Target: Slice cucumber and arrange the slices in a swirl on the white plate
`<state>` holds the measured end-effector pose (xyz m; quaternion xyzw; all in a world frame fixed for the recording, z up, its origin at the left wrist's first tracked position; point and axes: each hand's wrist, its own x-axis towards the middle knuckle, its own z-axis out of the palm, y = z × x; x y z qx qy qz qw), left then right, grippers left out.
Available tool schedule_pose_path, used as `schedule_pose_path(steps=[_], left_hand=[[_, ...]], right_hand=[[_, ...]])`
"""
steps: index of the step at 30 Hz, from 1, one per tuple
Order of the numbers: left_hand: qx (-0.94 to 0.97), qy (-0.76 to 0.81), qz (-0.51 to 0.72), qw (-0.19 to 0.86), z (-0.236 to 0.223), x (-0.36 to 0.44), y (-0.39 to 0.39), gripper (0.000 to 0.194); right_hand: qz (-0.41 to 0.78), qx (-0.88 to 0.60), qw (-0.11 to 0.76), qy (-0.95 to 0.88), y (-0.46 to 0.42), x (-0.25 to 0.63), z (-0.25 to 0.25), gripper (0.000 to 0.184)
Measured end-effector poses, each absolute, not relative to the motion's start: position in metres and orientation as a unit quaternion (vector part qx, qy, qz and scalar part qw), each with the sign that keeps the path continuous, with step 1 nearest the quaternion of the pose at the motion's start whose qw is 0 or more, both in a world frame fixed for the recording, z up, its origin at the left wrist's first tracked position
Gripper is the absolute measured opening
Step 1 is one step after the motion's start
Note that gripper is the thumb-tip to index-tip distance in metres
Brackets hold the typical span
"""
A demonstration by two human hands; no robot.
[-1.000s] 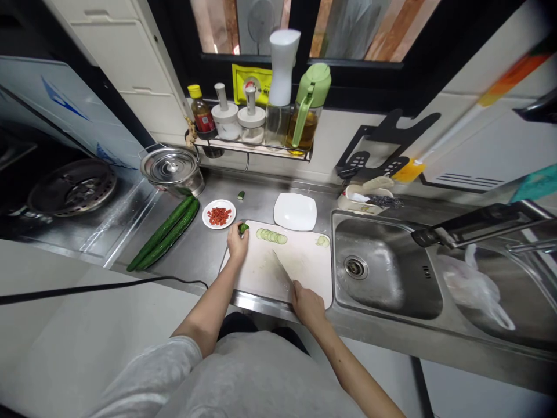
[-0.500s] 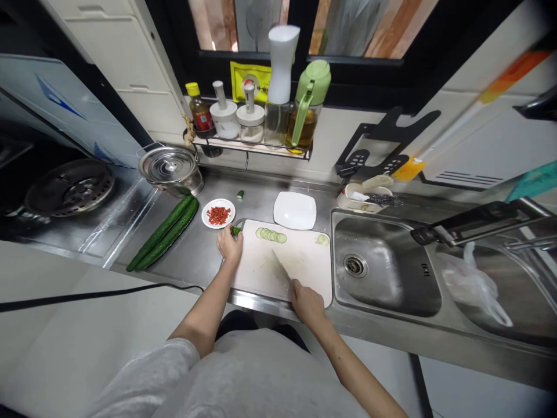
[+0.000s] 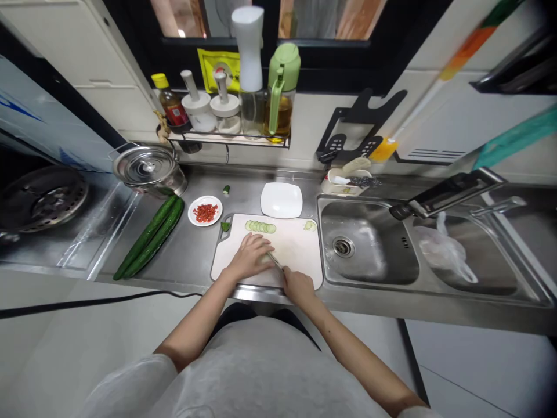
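Note:
My right hand (image 3: 298, 286) is closed around the handle of a kitchen knife (image 3: 275, 261), whose blade points up and left over the white cutting board (image 3: 300, 255). Above the board, beside the blade, my left hand (image 3: 252, 255) has its fingers stretched out; whether it touches the blade I cannot tell. A row of cucumber slices (image 3: 260, 227) lies just beyond its fingertips. Several more slices (image 3: 309, 226) rest at the board's far right corner. A green cucumber piece (image 3: 225, 226) sits at the far left corner, by the handle slot.
Left of the board are two whole cucumbers (image 3: 150, 238), a small plate (image 3: 192, 216) of chopped red pieces and a lidded steel pot (image 3: 150, 168). A white dish (image 3: 281, 200) stands behind the board. To the right is the sink (image 3: 369, 255); a bottle rack (image 3: 230, 139) hangs above.
My left hand has let go of the green cucumber piece at the board's far left corner and moved right, next to the blade. The whole view has shifted slightly.

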<state>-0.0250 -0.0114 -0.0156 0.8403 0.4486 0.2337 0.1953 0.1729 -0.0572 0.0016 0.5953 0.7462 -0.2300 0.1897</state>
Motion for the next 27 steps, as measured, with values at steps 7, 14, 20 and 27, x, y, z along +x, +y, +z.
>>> schedule_pose_path(steps=[7, 14, 20, 27], left_hand=[[0.88, 0.39, 0.169, 0.21, -0.025, -0.011, 0.0, 0.026], [0.885, 0.382, 0.151, 0.22, -0.03, -0.013, 0.003, 0.008], [0.882, 0.37, 0.181, 0.23, -0.03, -0.014, 0.0, 0.006], [0.839, 0.425, 0.222, 0.257, -0.015, -0.015, -0.006, 0.006]], right_hand=[[-0.219, 0.588, 0.189, 0.755, -0.059, 0.173, -0.001, 0.026], [-0.205, 0.576, 0.182, 0.77, -0.062, 0.175, -0.003, 0.026], [-0.184, 0.569, 0.184, 0.78, -0.06, 0.179, -0.001, 0.026], [-0.19, 0.577, 0.196, 0.77, -0.054, 0.184, 0.002, 0.028]])
